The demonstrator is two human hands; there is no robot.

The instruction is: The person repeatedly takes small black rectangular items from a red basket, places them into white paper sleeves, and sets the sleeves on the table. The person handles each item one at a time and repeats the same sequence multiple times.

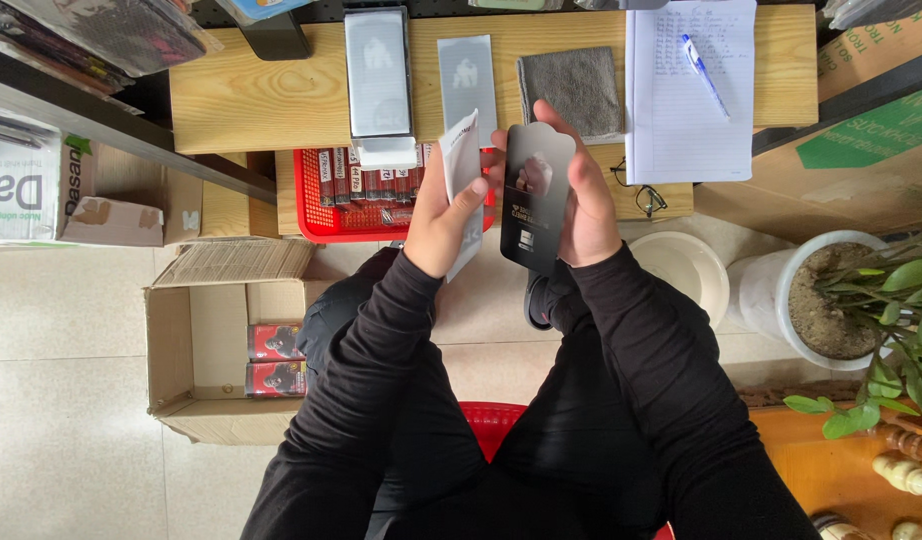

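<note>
Hands are up over the lap, both busy. Left hand (443, 222) is gripping a thin white sleeve (462, 178), thumb across the front and fingers curled behind, so it's closed on that. Right hand (581, 205) holds a flat black pack (534, 196) with a scalloped top edge, fingers wrapped around its right side, thumb hidden behind it. The two items sit just beside each other, the sleeve to the left of the pack, both held upright-ish above the knees and in front of the bench (231, 95).

On that light wood bench: a long white box (378, 85) lying lengthwise, a grey flat pack (467, 75) next to it, a grey cloth (571, 88), and a lined notepad (681, 120) with a blue pen (703, 72) on top. Glasses (641, 195) sit at the bench edge near the notepad.

Below the bench there's a red basket (311, 205) full of small boxes stood on end, partly behind the left hand. Open cardboard box (196, 340) on the tile floor at left has a couple of red packs (276, 360) inside. White bowl (693, 270) and a potted plant (861, 300) are off to the right.
</note>
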